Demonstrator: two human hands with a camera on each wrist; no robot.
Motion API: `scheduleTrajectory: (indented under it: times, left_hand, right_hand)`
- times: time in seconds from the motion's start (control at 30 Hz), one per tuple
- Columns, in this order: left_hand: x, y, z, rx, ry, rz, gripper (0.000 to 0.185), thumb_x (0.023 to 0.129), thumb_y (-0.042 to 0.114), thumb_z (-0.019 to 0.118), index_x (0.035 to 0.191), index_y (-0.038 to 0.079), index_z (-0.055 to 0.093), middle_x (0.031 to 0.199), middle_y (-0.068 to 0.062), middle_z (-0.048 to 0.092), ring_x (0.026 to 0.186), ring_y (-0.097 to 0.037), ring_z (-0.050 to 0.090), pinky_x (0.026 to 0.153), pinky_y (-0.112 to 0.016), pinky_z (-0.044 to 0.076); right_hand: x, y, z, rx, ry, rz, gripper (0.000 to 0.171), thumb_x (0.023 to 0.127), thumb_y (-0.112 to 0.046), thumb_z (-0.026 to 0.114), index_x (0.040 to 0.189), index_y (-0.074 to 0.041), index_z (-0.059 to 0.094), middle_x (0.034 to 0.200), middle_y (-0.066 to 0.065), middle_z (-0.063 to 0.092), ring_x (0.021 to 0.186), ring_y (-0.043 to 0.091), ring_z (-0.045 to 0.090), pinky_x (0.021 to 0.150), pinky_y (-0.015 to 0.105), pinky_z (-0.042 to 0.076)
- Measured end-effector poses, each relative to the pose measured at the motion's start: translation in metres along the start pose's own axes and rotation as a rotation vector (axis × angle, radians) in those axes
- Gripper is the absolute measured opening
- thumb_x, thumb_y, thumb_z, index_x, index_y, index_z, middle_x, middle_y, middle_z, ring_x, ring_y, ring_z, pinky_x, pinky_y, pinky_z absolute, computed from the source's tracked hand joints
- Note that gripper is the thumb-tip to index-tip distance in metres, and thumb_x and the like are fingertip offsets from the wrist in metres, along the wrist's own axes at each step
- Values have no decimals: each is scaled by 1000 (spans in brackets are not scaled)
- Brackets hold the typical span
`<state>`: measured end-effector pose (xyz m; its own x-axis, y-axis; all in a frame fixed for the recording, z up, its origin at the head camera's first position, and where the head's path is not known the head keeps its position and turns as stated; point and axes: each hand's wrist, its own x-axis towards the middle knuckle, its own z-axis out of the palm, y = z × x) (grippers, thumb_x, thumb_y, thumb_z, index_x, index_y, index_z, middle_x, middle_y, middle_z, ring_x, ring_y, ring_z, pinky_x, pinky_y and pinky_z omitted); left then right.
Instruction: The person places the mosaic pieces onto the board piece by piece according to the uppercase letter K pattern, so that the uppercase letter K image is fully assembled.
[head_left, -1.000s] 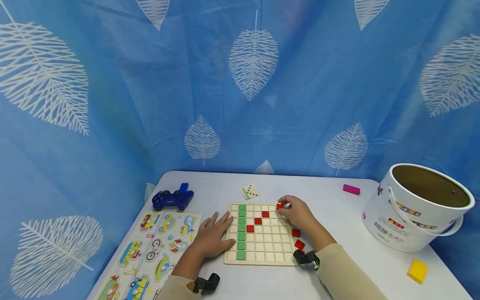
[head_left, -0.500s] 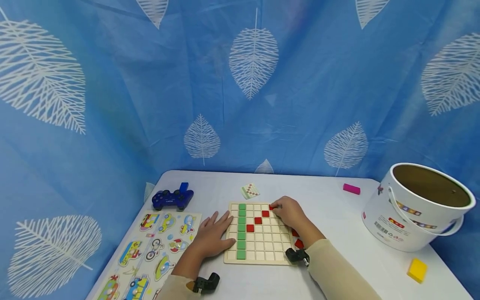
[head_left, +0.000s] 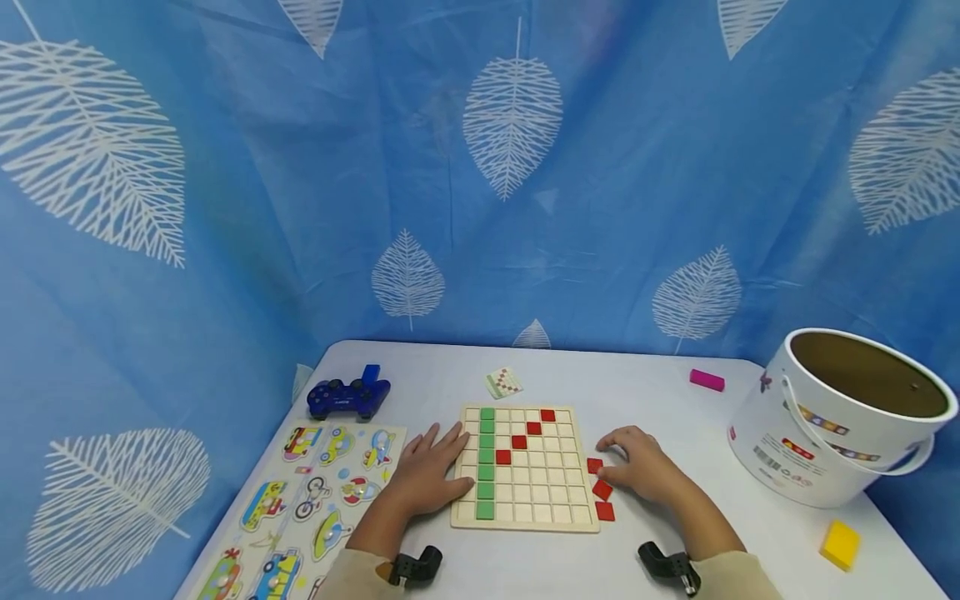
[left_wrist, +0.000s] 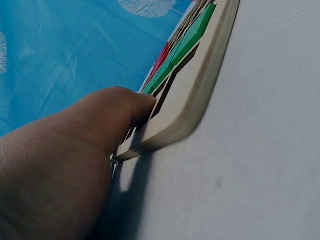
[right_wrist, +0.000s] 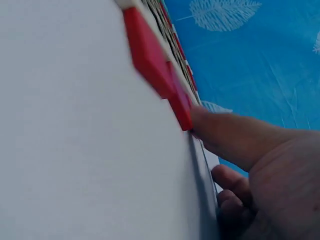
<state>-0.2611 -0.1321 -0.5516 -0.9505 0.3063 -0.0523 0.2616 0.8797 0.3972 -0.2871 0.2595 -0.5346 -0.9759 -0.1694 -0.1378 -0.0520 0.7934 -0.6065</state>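
A wooden grid board [head_left: 551, 492] lies on the table. Green tiles [head_left: 486, 472] fill one column near its left side, and several red tiles [head_left: 519, 442] climb diagonally from that column to the top row. Fingers spread, my left hand [head_left: 429, 473] lies flat at the board's left edge; its thumb [left_wrist: 132, 105] rests on the frame. Beyond the right edge, three loose red tiles [head_left: 602, 489] lie on the table. My right hand [head_left: 643, 468] is beside them, fingers loosely bent, holding nothing. Its thumb [right_wrist: 225, 132] is at one loose tile; whether they touch is unclear.
A small pattern card [head_left: 503, 382] lies behind the board. Left are a blue game controller [head_left: 348, 398] and a picture puzzle [head_left: 292, 517]. Right are a white bucket [head_left: 787, 450], a magenta block [head_left: 707, 380] and a yellow block [head_left: 840, 545]. A blue curtain [head_left: 600, 208] hangs behind.
The right hand carried a red tile left to the board's top row and let it go there. It then moved right and nearer, to the loose tiles. The left hand stayed put.
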Motion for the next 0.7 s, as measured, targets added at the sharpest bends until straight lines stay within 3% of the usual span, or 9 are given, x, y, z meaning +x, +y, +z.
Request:
scheduleTrajectory:
  times: [0.17,0.27,0.4,0.5,0.6,0.7]
  left_hand:
    - [0,-2,3,15,5,-3,82,94,59,63,164,26,38,174,5,25,163,-35,14,127,-63,13]
    - [0,-2,3,3,6,-5,81,94,58,64,164,25,38,174,5,26,163,-36,14,127,-63,13]
    - [-1,-2,1,-7,9,-8,81,94,57,65,164,25,39,174,4,26,162,-36,14,127,-64,13]
    - [0,-1,0,-5,11,-3,81,94,57,65,164,25,38,174,4,26,163,-36,14,127,-64,13]
    - [1,0,0,-2,11,2,81,94,57,65,164,25,39,174,4,26,162,-36,14,127,-64,13]
    - [1,0,1,3,12,4,81,94,58,64,164,25,39,174,4,26,162,-36,15,127,-64,13]
  right_hand:
    - [-11,6,4,72,74,-1,34,91,-20,80,124,-17,73,144,16,58,139,40,47,115,66,40]
    - [-10,7,5,44,77,-34,38,91,-21,80,128,-20,72,145,12,59,140,38,46,115,65,39]
    - [-8,5,7,15,90,-63,31,92,-18,79,122,-20,75,138,10,64,134,36,50,114,62,42]
    - [-9,2,8,33,117,-37,25,92,-16,78,118,-16,75,131,9,66,127,33,55,112,60,45]
    - [-12,-9,10,73,138,3,28,94,-19,77,121,-14,72,125,7,67,117,28,59,105,55,52]
    - [-17,-32,17,147,138,14,29,94,-21,78,122,-17,70,118,2,67,106,23,59,87,42,59]
